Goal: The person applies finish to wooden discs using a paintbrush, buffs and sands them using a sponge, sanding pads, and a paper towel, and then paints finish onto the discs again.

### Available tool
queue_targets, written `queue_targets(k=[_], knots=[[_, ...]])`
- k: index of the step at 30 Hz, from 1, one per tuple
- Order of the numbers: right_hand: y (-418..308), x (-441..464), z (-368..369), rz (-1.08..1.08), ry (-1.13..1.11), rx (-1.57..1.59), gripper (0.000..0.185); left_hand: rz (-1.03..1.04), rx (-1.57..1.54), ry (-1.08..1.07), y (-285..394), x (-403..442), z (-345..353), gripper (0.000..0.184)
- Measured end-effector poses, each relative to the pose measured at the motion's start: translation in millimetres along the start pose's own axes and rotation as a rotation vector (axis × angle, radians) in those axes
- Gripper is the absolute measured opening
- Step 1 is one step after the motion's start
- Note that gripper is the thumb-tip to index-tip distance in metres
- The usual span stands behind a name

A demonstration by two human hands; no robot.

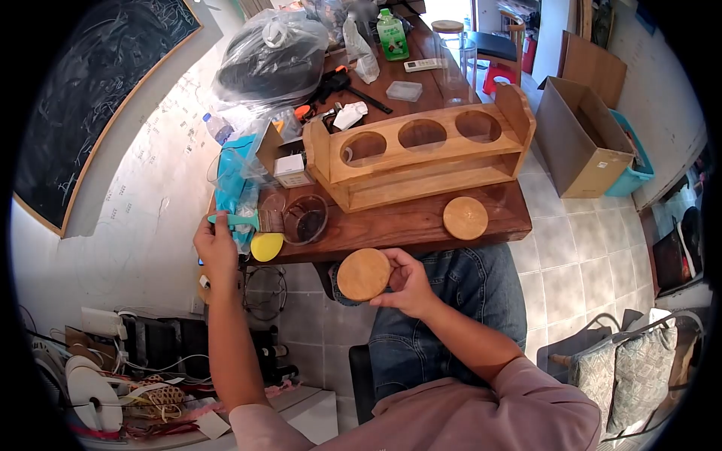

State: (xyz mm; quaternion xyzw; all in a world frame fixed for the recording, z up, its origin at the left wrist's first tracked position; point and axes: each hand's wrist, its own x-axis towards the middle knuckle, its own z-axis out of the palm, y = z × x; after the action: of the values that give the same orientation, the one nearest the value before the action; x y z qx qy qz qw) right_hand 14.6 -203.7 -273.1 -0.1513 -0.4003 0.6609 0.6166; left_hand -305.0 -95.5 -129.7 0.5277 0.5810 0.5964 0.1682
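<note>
My left hand point(216, 244) pinches the teal handle of a brush point(244, 220), whose bristles sit beside a clear bowl point(305, 219) of dark content at the table's near edge. In my right hand point(408, 284) is a round wooden disc point(363, 275), gripped by its right rim and held above my lap. A second wooden disc point(465, 218) lies on the table point(391, 230) to the right. Behind them stands a wooden rack point(421, 161) with three round holes. A yellow round object point(266, 246) lies below the brush.
On the table's far part are a bagged black object point(271, 60), clamps point(338, 86), a green bottle point(392, 35), a remote point(425, 65) and glass jars point(457, 68). A small white box point(293, 171) stands left of the rack. A cardboard box point(583, 139) is on the floor at right.
</note>
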Motion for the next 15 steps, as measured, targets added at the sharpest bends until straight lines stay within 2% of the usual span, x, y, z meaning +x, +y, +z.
queue_targets(k=[2, 5, 8, 11, 14, 15], knots=[[0.4, 0.1, -0.4, 0.003, -0.001, 0.009, 0.086, 0.044, 0.074, 0.01, 2.8, 6.1, -7.0, 0.018], [0.3, 1.2, -0.1, 0.0, 0.002, 0.015, 0.086, -0.021, -0.032, 0.055, 18.6, 3.5, -8.7, 0.018], [-0.7, 4.4, -0.2, -0.022, -0.025, -0.031, 0.084, -0.196, -0.145, 0.004, 15.8, -0.9, -8.7, 0.018], [-1.7, 5.6, 0.5, -0.038, -0.049, -0.065, 0.082, -0.172, -0.041, 0.004, -15.8, 5.5, -16.1, 0.017], [-7.5, 10.9, 4.4, -0.062, -0.053, -0.091, 0.081, -0.169, -0.188, 0.107, 18.1, -8.7, -18.8, 0.017], [-9.3, 12.4, 7.8, -0.069, -0.052, -0.097, 0.081, -0.113, -0.281, 0.062, 35.9, -20.1, -20.7, 0.017]])
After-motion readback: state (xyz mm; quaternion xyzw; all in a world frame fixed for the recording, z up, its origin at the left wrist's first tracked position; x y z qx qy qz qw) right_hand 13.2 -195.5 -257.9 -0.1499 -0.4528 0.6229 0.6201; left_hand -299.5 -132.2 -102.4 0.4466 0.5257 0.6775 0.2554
